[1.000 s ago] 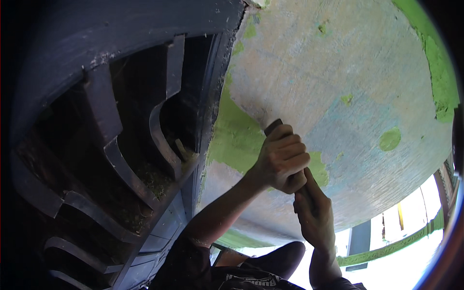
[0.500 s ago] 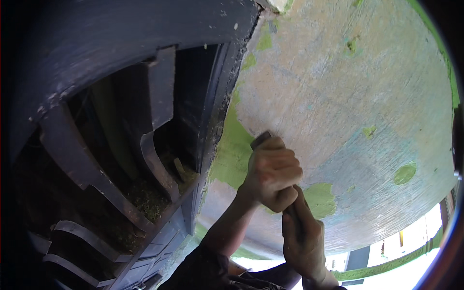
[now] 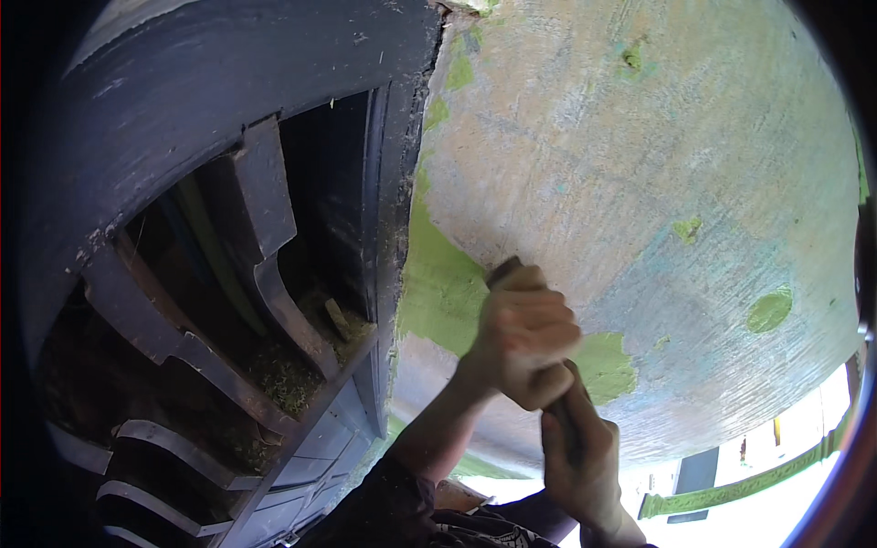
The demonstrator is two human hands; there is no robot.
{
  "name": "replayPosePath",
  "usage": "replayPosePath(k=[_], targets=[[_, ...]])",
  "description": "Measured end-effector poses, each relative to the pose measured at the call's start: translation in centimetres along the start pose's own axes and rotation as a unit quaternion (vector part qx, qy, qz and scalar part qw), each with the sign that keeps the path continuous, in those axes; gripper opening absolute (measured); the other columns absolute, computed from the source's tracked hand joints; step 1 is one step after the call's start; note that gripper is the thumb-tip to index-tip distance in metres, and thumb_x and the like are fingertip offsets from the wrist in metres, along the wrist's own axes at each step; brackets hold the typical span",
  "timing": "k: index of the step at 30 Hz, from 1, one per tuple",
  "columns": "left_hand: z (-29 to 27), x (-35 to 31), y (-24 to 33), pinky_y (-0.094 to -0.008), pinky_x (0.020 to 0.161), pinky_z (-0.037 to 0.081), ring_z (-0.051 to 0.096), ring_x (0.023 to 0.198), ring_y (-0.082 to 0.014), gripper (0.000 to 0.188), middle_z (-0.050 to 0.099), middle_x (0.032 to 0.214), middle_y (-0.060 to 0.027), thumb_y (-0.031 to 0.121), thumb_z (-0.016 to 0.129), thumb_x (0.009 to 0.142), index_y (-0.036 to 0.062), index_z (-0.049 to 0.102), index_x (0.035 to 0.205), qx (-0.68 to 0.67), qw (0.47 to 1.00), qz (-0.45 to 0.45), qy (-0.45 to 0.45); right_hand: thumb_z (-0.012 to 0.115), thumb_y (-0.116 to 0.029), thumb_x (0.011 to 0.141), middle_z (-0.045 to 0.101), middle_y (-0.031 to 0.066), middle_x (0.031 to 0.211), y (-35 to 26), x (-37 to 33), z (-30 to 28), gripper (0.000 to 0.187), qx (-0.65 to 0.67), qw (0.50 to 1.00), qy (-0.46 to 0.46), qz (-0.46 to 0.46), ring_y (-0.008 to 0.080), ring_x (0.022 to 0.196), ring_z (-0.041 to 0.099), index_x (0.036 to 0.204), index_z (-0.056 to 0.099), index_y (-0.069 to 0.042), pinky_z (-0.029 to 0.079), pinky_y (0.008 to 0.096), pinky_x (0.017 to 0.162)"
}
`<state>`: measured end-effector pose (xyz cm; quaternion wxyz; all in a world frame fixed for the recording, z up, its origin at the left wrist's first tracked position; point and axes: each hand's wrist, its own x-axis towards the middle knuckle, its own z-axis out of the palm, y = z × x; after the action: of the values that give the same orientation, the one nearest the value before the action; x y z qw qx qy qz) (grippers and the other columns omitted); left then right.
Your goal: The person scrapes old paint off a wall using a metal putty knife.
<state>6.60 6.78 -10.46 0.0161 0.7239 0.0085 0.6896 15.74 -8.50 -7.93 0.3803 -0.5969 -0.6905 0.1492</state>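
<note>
Both my hands grip one dark scraper [image 3: 502, 271], its short end showing past my upper fist and pointing at the wall. My left hand [image 3: 530, 333] is wrapped round it near that end, with the thumb side down. Below it my right hand [image 3: 580, 457] closes round the dark handle, thumb along it. The tip lies at the upper right edge of a green paint patch [image 3: 443, 292]. Around it the wall [image 3: 548, 155] is scraped to a pale pinkish-grey surface. My fists hide the middle of the tool.
Left of the wall stands a dark window frame [image 3: 384, 210] with bent flat metal bars [image 3: 265, 192] and a dark space behind. Debris [image 3: 292, 379] lies on its sill. Another green patch [image 3: 607, 365] is right of my hands. A green rail [image 3: 731, 496] crosses the bright lower right.
My view has shifted, so the window frame sits farther left. Both hands, still gripping the scraper, appear slightly lower and to the right, with the tip still by the green patch's edge.
</note>
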Motion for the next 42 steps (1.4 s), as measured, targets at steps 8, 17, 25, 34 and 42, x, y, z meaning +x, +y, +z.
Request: replayPosePath(k=[8,17,25,34,42], targets=[[-1.0,0.3,-0.8,-0.0358,0.052,0.029,0.035,0.044,-0.0207,0.022,0.030,0.048,-0.0028,0.027,0.052,0.051,0.0128,0.035,0.049,0.028,0.999,0.014,-0.008,0.045,0.001,0.088,0.064,0.0268,0.102,-0.8,0.9,0.5,0.045,0.008,1.000,-0.006,-0.013,0.0295,0.097,0.066,0.132,0.041,0.008,0.050,0.0319,0.077],[-2.4,0.5,-1.1,-0.0347,0.052,0.030,0.036,0.043,-0.0212,0.019,0.031,0.047,-0.0047,0.022,0.049,0.050,0.0102,0.034,0.049,0.038,0.999,-0.018,0.013,0.045,0.002,0.087,0.063,0.0287,0.107,-2.5,2.0,0.8,0.046,0.011,0.997,-0.066,0.042,0.0390,0.102,0.062,0.132,0.040,0.009,0.051,0.0350,0.079],[-3.7,1.1,-0.6,-0.0334,0.052,0.029,0.033,0.041,-0.0220,0.017,0.029,0.045,-0.0050,0.020,0.045,0.047,0.0097,0.031,0.048,-0.011,0.999,-0.029,0.011,0.044,0.001,0.088,0.061,0.0299,0.110,-3.3,1.4,1.2,0.049,0.009,0.998,-0.050,-0.025,0.0375,0.101,0.063,0.135,0.035,0.010,0.051,0.0362,0.080],[-3.1,1.1,-0.4,-0.0351,0.051,0.026,0.032,0.040,-0.0228,0.021,0.028,0.044,-0.0065,0.021,0.048,0.051,0.0092,0.032,0.048,-0.035,0.999,-0.037,0.003,0.048,-0.001,0.088,0.062,0.0308,0.100,-1.9,1.1,1.5,0.045,0.078,0.994,0.001,-0.073,0.0423,0.094,0.063,0.132,0.041,0.006,0.050,0.0390,0.073],[-4.0,0.8,-0.7,-0.0346,0.051,0.024,0.028,0.040,-0.0227,0.017,0.028,0.045,-0.0062,0.013,0.046,0.046,0.0081,0.030,0.046,-0.059,0.997,-0.047,0.005,0.047,0.002,0.088,0.058,0.0309,0.113,-3.4,1.7,2.1,0.048,0.058,0.997,-0.043,-0.031,0.0416,0.106,0.057,0.134,0.036,0.008,0.051,0.0379,0.083]])
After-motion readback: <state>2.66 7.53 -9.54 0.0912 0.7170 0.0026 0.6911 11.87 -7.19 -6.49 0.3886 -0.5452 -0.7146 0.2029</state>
